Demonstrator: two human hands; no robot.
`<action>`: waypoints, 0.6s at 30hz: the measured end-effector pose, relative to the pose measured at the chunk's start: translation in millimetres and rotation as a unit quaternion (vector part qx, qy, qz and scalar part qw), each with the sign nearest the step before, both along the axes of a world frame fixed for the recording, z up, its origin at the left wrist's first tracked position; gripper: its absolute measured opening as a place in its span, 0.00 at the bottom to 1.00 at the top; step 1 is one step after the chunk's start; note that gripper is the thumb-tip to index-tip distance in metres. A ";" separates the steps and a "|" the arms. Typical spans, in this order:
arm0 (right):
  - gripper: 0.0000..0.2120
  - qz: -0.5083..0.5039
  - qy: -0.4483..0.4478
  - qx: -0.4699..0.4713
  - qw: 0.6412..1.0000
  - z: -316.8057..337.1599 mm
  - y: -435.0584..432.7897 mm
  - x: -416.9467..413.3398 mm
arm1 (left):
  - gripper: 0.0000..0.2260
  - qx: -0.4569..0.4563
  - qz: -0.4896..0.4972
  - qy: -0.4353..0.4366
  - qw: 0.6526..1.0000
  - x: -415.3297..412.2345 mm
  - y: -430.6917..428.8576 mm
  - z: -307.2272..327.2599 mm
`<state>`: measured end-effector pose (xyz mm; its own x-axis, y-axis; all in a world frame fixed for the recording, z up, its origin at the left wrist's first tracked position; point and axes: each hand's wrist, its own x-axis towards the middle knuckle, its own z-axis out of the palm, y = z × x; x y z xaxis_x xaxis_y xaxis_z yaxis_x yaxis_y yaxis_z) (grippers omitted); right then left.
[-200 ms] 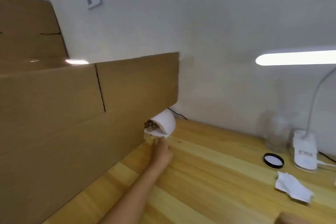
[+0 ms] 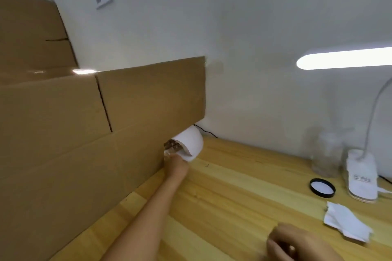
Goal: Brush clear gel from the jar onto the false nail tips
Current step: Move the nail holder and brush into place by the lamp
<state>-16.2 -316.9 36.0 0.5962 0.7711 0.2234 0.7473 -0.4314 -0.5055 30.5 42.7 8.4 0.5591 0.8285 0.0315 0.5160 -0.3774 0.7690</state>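
At the table's far edge, the left hand (image 2: 177, 164) touches the white nail lamp (image 2: 189, 142), grip unclear; the right hand (image 2: 297, 243) curls loosely, contents unclear.

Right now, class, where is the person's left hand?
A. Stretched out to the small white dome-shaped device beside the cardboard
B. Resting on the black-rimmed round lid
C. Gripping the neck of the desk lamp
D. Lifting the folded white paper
A: the left hand is stretched far forward to the mouth of the white dome-shaped device beside the cardboard, well away from the black-rimmed lid, paper and desk lamp.
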 end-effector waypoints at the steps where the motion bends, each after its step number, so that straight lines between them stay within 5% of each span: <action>1: 0.10 -0.003 -0.027 -0.006 1.000 7.3 16.7 -1.8 | 0.20 -0.009 0.004 0.006 1.000 4.3 5.0 1.8; 6: 0.09 -0.031 -0.066 0.038 0.997 -0.5 50.6 21.9 | 0.20 -0.027 0.066 -0.095 0.993 29.5 10.9 7.0; 9: 0.09 -0.021 -0.041 0.062 0.997 -21.3 61.5 22.8 | 0.22 0.020 0.056 0.014 0.998 34.6 18.9 2.7; 13: 0.10 -0.013 -0.039 0.075 0.996 -33.9 57.4 30.5 | 0.20 0.150 0.077 -0.012 0.986 32.9 18.3 -10.5; 16: 0.11 -0.009 -0.041 0.094 0.995 -34.8 55.3 30.9 | 0.17 0.199 0.015 -0.028 0.979 25.5 16.7 -14.2; 18: 0.11 -0.003 -0.054 0.094 0.994 -35.0 55.7 31.5 | 0.17 0.228 -0.080 0.036 0.970 10.4 15.1 -14.7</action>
<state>15.3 -261.2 1.0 0.5648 0.7066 0.4263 0.7997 -0.3411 -0.4941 41.0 57.8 -6.3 0.6934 0.6403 0.3304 0.4687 -0.7491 0.4682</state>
